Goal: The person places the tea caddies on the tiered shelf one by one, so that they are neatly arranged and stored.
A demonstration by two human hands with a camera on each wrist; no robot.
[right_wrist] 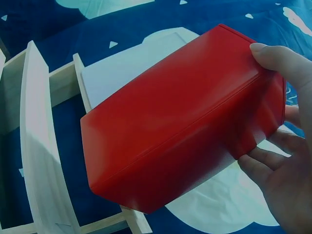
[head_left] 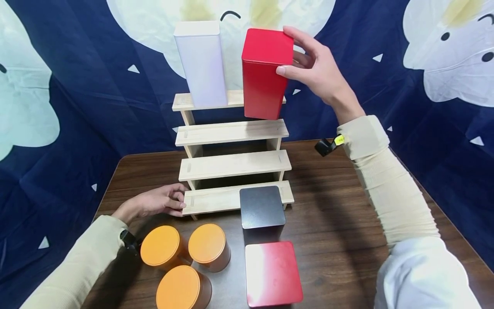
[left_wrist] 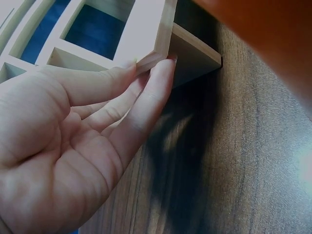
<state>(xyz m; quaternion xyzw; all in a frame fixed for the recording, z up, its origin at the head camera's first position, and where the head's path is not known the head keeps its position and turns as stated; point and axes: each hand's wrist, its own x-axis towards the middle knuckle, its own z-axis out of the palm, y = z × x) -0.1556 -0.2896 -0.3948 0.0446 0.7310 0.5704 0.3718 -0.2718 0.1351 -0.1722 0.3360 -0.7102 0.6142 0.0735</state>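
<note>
My right hand (head_left: 314, 64) holds a tall red tin (head_left: 264, 81) near its lid, thumb on one side and fingers on another. The tin is upright in front of the right part of the top step of a stepped wooden rack (head_left: 235, 165); whether it touches the wood I cannot tell. Beside it on the top step stands a tall white tin (head_left: 202, 64). Down at the rack's lower left, my left hand (left_wrist: 73, 131) pinches the end of the lowest board (left_wrist: 148, 34) between thumb and fingers.
Three round orange-lidded tins (head_left: 208, 242) stand at the front left of the brown table (head_left: 332, 240). A black square tin (head_left: 262, 208) and a shorter-looking red square tin (head_left: 274, 272) stand before the rack's right side. Blue cloth (head_left: 96, 86) with cloud shapes hangs behind.
</note>
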